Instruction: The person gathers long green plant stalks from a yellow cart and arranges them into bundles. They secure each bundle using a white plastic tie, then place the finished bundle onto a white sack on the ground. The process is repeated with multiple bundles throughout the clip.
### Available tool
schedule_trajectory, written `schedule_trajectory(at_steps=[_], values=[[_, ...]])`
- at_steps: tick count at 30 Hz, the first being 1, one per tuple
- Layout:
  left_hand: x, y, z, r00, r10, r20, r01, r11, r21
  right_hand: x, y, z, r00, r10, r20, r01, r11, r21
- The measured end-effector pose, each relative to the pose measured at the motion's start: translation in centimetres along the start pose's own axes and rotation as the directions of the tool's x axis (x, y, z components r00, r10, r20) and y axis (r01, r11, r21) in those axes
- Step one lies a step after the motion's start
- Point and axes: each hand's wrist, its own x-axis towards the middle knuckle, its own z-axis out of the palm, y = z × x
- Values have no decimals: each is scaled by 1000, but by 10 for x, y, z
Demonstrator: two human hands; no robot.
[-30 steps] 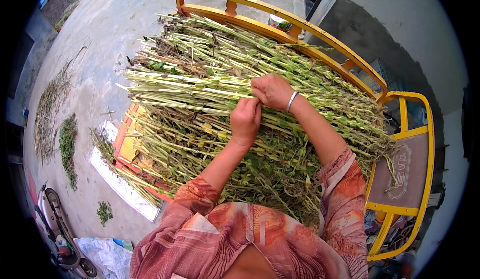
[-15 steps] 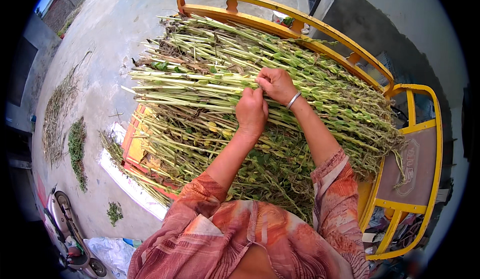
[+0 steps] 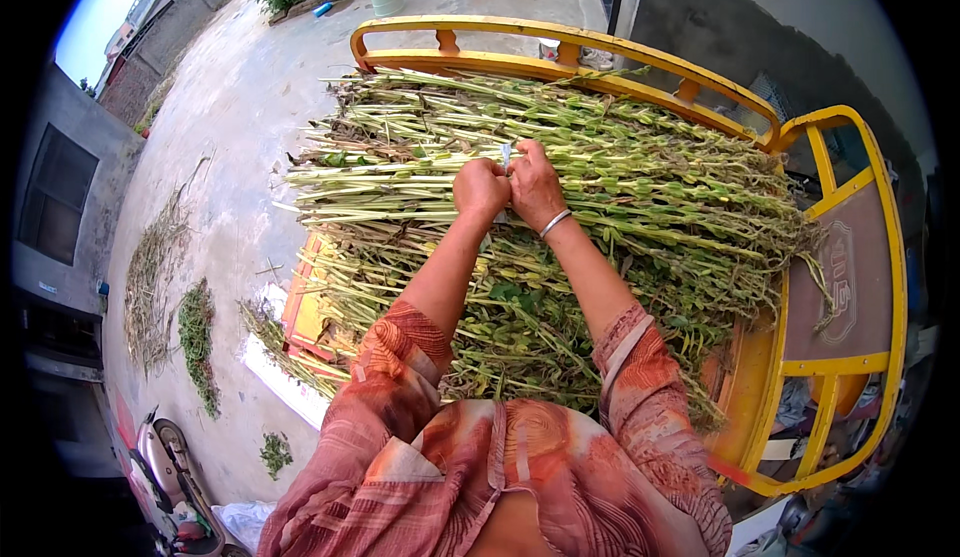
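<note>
A thick layer of cut green stalks (image 3: 640, 192) lies across a yellow-framed cart bed, pale butt ends to the left and podded tops to the right; they look like sesame. Over the middle bundle, my left hand (image 3: 480, 190) and my right hand (image 3: 536, 187), which has a silver bangle at the wrist, meet with fingers closed. Between them they grip a thin pale tie strip (image 3: 506, 154). One end of it sticks up above the fingers, and a pale piece shows just below the hands. The fingertips and any knot are hidden.
Yellow rails (image 3: 560, 29) bound the cart's far side, and a yellow frame with a brown panel (image 3: 838, 292) its right end. Loose plant heaps (image 3: 197, 342) lie on the concrete at left. A scooter (image 3: 180, 472) stands lower left, and a white bucket (image 3: 386, 0) at the back.
My hands have come level, side by side, and the pale strip now shows between them. The view has tilted up, showing more of the yard at the back.
</note>
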Motion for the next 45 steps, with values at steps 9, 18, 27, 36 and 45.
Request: schedule_trajectory(at_steps=[9,18,27,36,45], values=[[19,-25,-9,913,-64,402,269,836,-478,-14,18,6,984,164,69,-176,956,233],[30,-48,-19,848,129,515,209,811,-546,-10,11,-1,985,9,170,-35,988,152],[-19,-41,-1,809,575,-120,-539,808,238,12,2,-11,985,-61,158,57,998,35],[-18,-45,7,726,686,-47,-603,668,436,28,37,15,996,3,89,-17,987,159],[-44,-42,-7,831,555,-27,-520,793,317,14,9,-2,973,-93,212,108,992,-63]])
